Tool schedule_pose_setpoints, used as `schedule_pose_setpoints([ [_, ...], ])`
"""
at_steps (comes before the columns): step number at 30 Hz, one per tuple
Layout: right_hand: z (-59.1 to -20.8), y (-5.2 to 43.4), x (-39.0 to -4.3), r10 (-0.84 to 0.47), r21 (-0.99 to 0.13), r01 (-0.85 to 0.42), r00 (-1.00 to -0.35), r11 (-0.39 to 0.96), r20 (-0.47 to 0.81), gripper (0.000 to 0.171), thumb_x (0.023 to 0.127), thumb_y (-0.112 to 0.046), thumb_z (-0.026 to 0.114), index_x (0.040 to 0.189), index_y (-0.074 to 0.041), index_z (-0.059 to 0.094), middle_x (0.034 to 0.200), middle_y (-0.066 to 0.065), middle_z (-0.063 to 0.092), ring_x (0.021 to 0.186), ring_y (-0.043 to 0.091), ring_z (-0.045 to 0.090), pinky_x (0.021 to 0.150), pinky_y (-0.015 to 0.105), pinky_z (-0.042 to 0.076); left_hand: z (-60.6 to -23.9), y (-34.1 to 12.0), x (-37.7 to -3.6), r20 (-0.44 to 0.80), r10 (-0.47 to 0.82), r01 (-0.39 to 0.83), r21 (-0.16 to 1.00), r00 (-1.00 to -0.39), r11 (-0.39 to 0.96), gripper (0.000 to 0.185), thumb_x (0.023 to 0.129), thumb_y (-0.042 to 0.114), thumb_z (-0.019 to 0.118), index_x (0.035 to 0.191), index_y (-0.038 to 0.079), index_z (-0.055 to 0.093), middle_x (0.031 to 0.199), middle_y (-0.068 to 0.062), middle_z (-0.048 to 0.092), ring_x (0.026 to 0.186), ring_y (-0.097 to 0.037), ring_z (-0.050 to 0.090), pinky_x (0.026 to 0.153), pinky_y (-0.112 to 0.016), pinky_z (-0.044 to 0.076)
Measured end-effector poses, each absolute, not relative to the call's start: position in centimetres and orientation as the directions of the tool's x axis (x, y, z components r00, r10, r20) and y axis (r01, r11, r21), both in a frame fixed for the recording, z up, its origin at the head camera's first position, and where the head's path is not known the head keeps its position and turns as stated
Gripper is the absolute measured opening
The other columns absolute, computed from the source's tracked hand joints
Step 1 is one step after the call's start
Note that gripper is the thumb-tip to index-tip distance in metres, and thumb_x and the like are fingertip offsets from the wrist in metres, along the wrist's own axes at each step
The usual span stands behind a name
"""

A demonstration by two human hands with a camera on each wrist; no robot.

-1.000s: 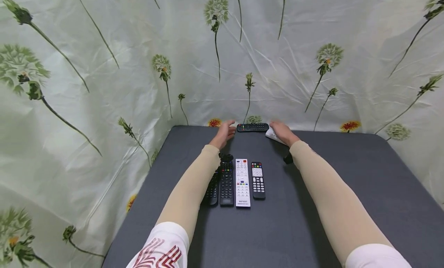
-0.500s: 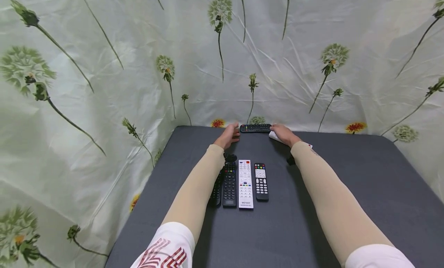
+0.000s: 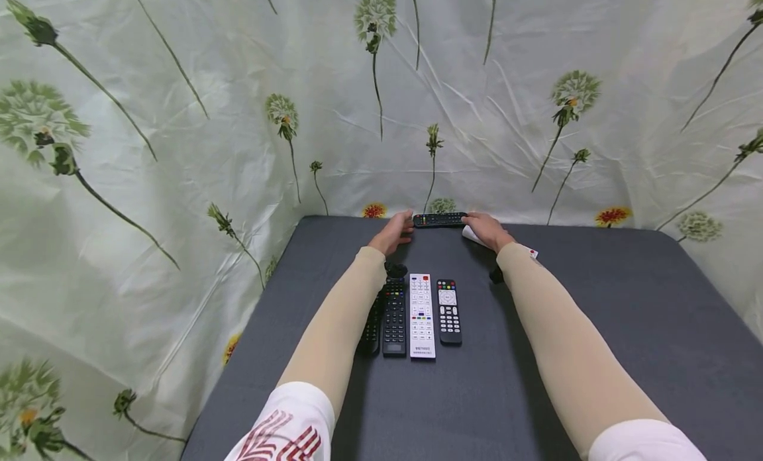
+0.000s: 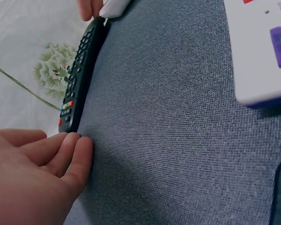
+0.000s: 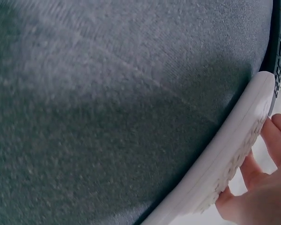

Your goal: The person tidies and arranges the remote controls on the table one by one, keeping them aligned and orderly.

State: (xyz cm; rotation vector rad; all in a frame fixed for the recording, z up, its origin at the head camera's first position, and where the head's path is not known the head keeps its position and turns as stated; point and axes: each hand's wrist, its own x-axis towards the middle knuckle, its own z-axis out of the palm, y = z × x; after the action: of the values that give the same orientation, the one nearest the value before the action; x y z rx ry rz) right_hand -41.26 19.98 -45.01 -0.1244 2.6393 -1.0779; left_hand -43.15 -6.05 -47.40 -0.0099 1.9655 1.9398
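A long black remote control (image 3: 440, 220) lies crosswise at the far edge of the table. At its left end is my left hand (image 3: 392, 233), its fingertips (image 4: 71, 139) against or just beside that end, thumb apart. My right hand (image 3: 487, 230) is at the opposite end, one finger reaching to the black remote. A white remote control (image 5: 215, 154) lies slantwise under this hand; several fingertips (image 5: 225, 196) touch its button side without wrapping round it. From above, the hand and sleeve cover most of the white remote.
Nearer on the dark grey table (image 3: 477, 395), several remotes stand in a row lengthwise: a black one (image 3: 371, 332) partly behind the left sleeve, another black one (image 3: 394, 322), a white one (image 3: 422, 322) and a shorter black one (image 3: 449, 312). A flowered curtain (image 3: 334, 63) hangs behind the table.
Both hands have come slightly closer to the black remote's ends over the last second. The row of remotes keeps its arrangement; the head view has shifted a little.
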Motion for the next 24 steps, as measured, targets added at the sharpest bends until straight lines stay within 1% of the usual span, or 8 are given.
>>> schedule_pose_setpoints([
  [9,-45.1,20.1,-41.0,-0.060,-0.714,0.006,-0.996,0.700,-0.068,0.064,0.108,-0.049,0.030,0.155,-0.008,0.040,0.157,0.020,0.037,0.144,0.042,0.029,0.115,0.063,0.024,-47.6,-6.5,-43.3,-0.309,0.192,-0.334,0.936,-0.931,-0.111,0.059,0.109,0.035,0.039,0.154,-0.004,0.034,0.145,-0.026,0.049,0.128,-0.038,0.049,0.109,-0.046,0.042],
  [11,-45.3,19.8,-41.0,-0.021,-0.712,0.004,-0.999,0.702,-0.026,0.057,0.108,-0.043,0.033,0.137,-0.003,0.059,0.136,0.023,0.056,0.127,0.043,0.049,0.104,0.057,0.039,-47.5,-6.7,-43.1,-0.304,0.193,-0.325,0.942,-0.933,-0.087,0.058,0.110,0.032,0.039,0.152,-0.006,0.035,0.142,-0.027,0.051,0.126,-0.038,0.051,0.108,-0.045,0.043],
  [13,-45.4,19.4,-41.0,0.024,-0.700,0.009,-1.000,0.714,0.012,0.050,0.108,-0.036,0.035,0.103,0.000,0.068,0.098,0.021,0.064,0.093,0.040,0.058,0.081,0.049,0.047,-47.5,-6.8,-43.0,-0.308,0.181,-0.323,0.945,-0.934,-0.061,0.052,0.109,0.026,0.042,0.149,-0.008,0.041,0.135,-0.027,0.057,0.119,-0.036,0.056,0.105,-0.043,0.046],
  [15,-45.5,19.0,-40.9,0.061,-0.686,0.011,-0.997,0.727,0.049,0.047,0.107,-0.030,0.038,0.071,-0.004,0.055,0.064,0.012,0.048,0.062,0.032,0.045,0.060,0.041,0.039,-47.5,-6.8,-42.9,-0.316,0.164,-0.325,0.945,-0.934,-0.027,0.045,0.107,0.018,0.045,0.143,-0.010,0.049,0.123,-0.025,0.064,0.109,-0.031,0.063,0.100,-0.040,0.051],
  [16,-45.6,18.7,-40.9,0.076,-0.680,0.009,-0.995,0.733,0.069,0.047,0.106,-0.026,0.040,0.063,-0.008,0.045,0.056,0.007,0.036,0.054,0.028,0.034,0.055,0.039,0.032,-47.5,-6.8,-42.9,-0.324,0.152,-0.329,0.944,-0.934,-0.013,0.041,0.106,0.013,0.046,0.139,-0.010,0.052,0.116,-0.023,0.067,0.101,-0.028,0.065,0.097,-0.039,0.053],
  [18,-45.5,18.4,-40.7,0.085,-0.667,-0.004,-0.991,0.745,0.101,0.049,0.103,-0.021,0.045,0.055,-0.014,0.038,0.052,-0.001,0.024,0.050,0.020,0.024,0.051,0.035,0.026,-47.5,-6.7,-42.8,-0.341,0.134,-0.345,0.938,-0.930,-0.011,0.036,0.103,0.007,0.048,0.133,-0.012,0.057,0.102,-0.019,0.069,0.087,-0.025,0.067,0.093,-0.037,0.056],
  [20,-45.4,18.1,-40.4,0.086,-0.664,-0.013,-0.990,0.748,0.116,0.049,0.100,-0.018,0.048,0.052,-0.017,0.036,0.051,-0.004,0.022,0.049,0.017,0.020,0.049,0.033,0.023,-47.4,-6.5,-42.7,-0.356,0.122,-0.360,0.933,-0.927,-0.015,0.034,0.101,0.003,0.049,0.129,-0.013,0.059,0.093,-0.014,0.067,0.077,-0.020,0.065,0.091,-0.037,0.056],
  [24,-45.2,17.8,-40.1,0.115,-0.666,0.026,-0.989,0.745,0.091,0.044,0.092,-0.011,0.050,0.050,-0.018,0.037,0.050,-0.004,0.022,0.048,0.016,0.019,0.048,0.033,0.022,-47.0,-6.2,-42.3,-0.400,0.092,-0.405,0.913,-0.912,-0.050,0.033,0.099,0.000,0.052,0.128,-0.013,0.059,0.091,-0.013,0.065,0.070,-0.017,0.063,0.093,-0.037,0.056],
])
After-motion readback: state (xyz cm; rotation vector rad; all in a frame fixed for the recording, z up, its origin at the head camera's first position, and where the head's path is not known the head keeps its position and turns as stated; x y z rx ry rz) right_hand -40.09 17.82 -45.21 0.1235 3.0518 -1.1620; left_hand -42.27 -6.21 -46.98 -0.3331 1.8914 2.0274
